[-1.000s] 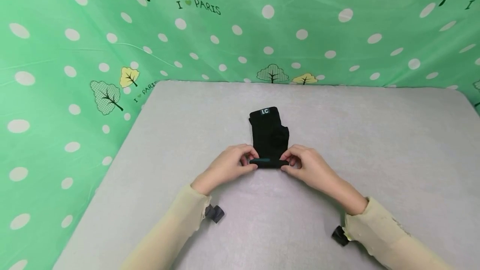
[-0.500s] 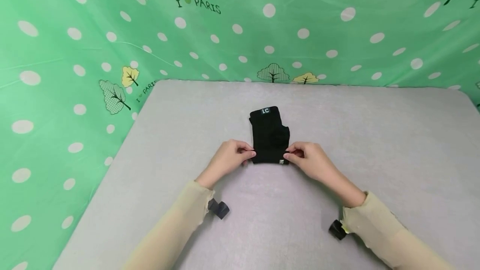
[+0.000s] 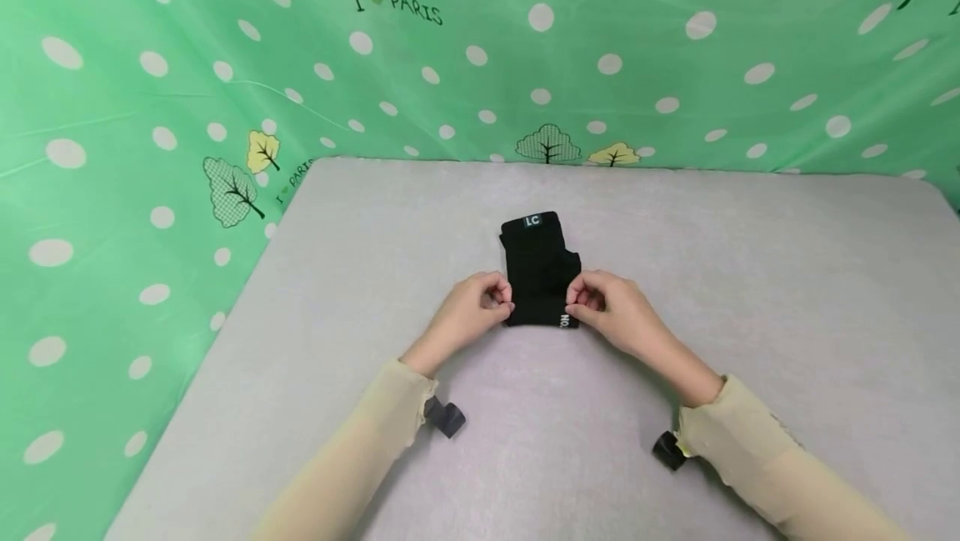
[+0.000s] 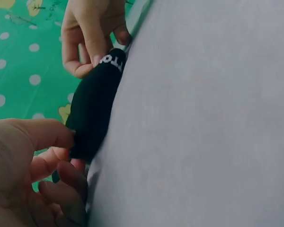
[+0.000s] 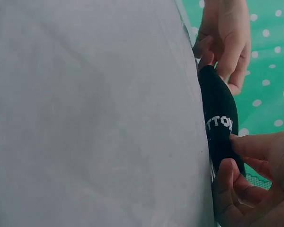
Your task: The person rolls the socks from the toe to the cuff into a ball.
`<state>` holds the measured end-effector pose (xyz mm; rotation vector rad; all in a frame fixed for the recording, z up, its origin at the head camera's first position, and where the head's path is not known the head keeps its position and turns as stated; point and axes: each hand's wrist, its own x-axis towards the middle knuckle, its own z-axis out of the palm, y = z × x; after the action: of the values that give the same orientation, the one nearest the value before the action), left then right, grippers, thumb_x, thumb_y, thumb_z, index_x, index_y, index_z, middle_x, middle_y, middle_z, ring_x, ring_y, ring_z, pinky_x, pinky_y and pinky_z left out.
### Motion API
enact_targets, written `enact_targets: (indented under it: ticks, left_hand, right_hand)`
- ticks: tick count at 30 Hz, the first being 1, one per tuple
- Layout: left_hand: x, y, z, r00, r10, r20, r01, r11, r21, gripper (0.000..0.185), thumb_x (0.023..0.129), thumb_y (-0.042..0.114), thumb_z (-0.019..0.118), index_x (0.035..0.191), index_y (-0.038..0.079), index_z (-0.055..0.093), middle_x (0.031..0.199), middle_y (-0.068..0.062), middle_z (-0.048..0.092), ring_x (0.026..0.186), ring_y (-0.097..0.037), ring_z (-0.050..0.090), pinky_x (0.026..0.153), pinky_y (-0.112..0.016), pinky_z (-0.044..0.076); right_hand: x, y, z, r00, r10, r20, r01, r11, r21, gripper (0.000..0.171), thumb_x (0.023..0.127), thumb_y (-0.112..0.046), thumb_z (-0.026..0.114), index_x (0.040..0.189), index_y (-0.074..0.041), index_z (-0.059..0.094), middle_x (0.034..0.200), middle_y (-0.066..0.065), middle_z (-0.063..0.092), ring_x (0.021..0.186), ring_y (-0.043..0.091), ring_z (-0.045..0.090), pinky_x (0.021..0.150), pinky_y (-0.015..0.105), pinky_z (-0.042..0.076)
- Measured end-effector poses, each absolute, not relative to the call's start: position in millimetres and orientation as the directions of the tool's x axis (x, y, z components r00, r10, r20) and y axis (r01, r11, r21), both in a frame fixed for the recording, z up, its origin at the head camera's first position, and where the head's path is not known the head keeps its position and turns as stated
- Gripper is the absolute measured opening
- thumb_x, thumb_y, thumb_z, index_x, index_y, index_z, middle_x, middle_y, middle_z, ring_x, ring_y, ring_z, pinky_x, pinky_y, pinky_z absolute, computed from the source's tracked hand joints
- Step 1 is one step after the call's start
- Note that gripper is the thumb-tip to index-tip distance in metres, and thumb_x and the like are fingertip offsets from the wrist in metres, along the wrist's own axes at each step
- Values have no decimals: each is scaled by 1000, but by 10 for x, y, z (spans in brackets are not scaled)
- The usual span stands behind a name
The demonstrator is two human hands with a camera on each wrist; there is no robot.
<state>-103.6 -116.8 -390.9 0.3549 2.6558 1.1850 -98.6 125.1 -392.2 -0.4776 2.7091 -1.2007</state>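
Note:
A black sock [image 3: 534, 266] lies folded on the table, with an LC patch at its far end and white lettering at its near right corner. My left hand [image 3: 468, 312] pinches the near left edge of the sock between thumb and fingers. On the opposite edge, beside the lettering, my right hand [image 3: 618, 312] pinches with curled fingers. In the left wrist view the near end of the sock [image 4: 94, 104] bulges up between both hands. From the right wrist, the sock [image 5: 220, 109] shows part of its white lettering. The undersides of the fingertips are partly hidden.
A grey cloth-covered table [image 3: 750, 291] stretches around the sock. Behind and to the left hangs a green curtain [image 3: 480, 32] with white dots and printed trees. Black wrist devices [image 3: 447, 418] sit under both sleeves.
The near end of the sock, earlier rolled up narrow, now lies flat toward me with its lettering showing. Both hands have shifted slightly away from me along its sides.

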Motion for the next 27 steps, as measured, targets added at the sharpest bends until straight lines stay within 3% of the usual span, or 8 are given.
enact_targets:
  ticks: [4,12,21,27]
  left_hand:
    - [-1029,-1209,-3953,-952,287,-106,95,607,789,1,87,10,69,88,9,69,89,-2,62,72,-7,53,69,-18,43]
    - [-1017,-1219,-3959,-931,349,-105,155,641,752,29,78,20,83,99,10,66,96,-3,60,66,-5,50,67,-19,43]
    - [-1030,-1199,-3954,-946,303,-115,110,635,764,23,82,18,81,100,9,69,94,-4,63,68,-6,50,67,-18,41]
    - [-1074,-1191,-3947,-960,229,-158,19,621,783,18,87,22,77,95,7,73,82,-2,68,60,-5,50,60,-20,41]
  right_hand:
    - [-984,1278,-3939,-934,-357,-19,-221,618,-754,6,89,-13,75,91,-11,70,86,4,63,74,13,56,67,22,47]
    - [-1002,1281,-3925,-913,-408,-25,-266,640,-721,31,74,-13,88,97,-9,66,87,6,61,72,13,53,67,23,45]
    - [-1023,1282,-3922,-930,-366,-25,-226,625,-747,20,82,-11,81,98,-4,70,86,7,65,73,13,55,64,22,45]
    - [-1058,1289,-3919,-941,-324,-101,-121,598,-792,24,90,-15,74,106,3,70,81,10,68,62,10,61,57,22,51]
